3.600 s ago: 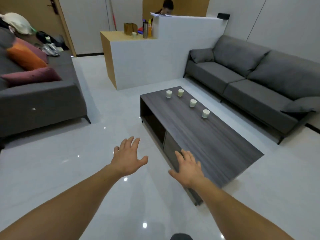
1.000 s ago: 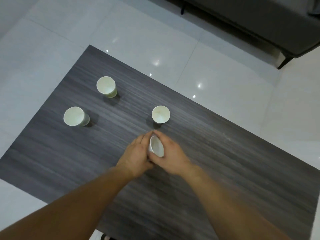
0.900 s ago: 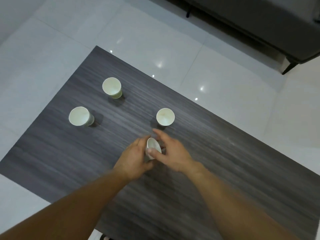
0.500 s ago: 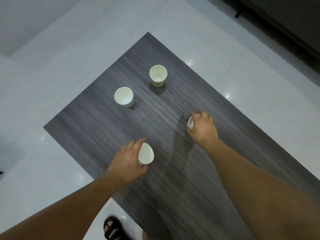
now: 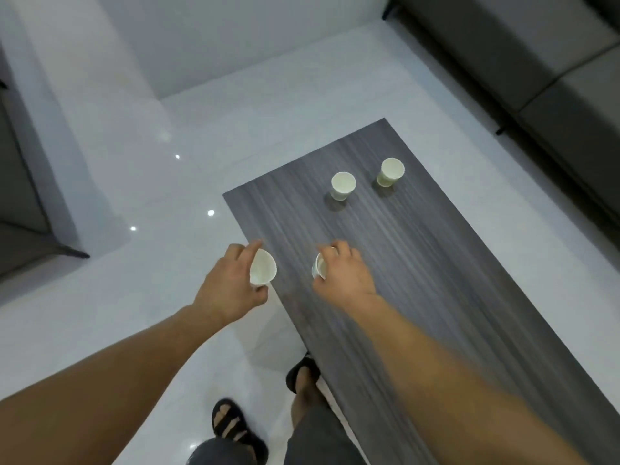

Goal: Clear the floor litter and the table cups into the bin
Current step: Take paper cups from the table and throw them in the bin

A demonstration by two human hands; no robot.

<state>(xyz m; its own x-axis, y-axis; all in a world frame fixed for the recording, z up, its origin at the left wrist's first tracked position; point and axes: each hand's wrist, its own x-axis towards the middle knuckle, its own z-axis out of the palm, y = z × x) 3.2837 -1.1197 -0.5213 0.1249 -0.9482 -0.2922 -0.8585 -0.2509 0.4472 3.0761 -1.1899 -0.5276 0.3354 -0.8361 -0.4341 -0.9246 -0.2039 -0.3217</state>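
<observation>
My left hand [image 5: 231,283] grips a white paper cup [image 5: 263,271], tilted with its mouth facing right, above the left edge of the dark wood table [image 5: 419,263]. My right hand [image 5: 345,275] grips a second paper cup [image 5: 319,266], mostly hidden by the fingers, just over the tabletop. Two more paper cups stand upright farther along the table: one [image 5: 343,185] on the left, another [image 5: 391,172] to its right. No bin or floor litter is in view.
A grey sofa [image 5: 543,72] runs along the right, close to the table's far side. Another grey sofa's corner [image 5: 30,229] sits at the left. A white wall [image 5: 201,41] stands ahead. My sandalled feet [image 5: 235,427] stand on the glossy white floor by the table.
My right hand has lifted its cup and drawn back toward me. My left hand carried its cup to the table's left edge. The view swung so the table runs lengthwise away from me.
</observation>
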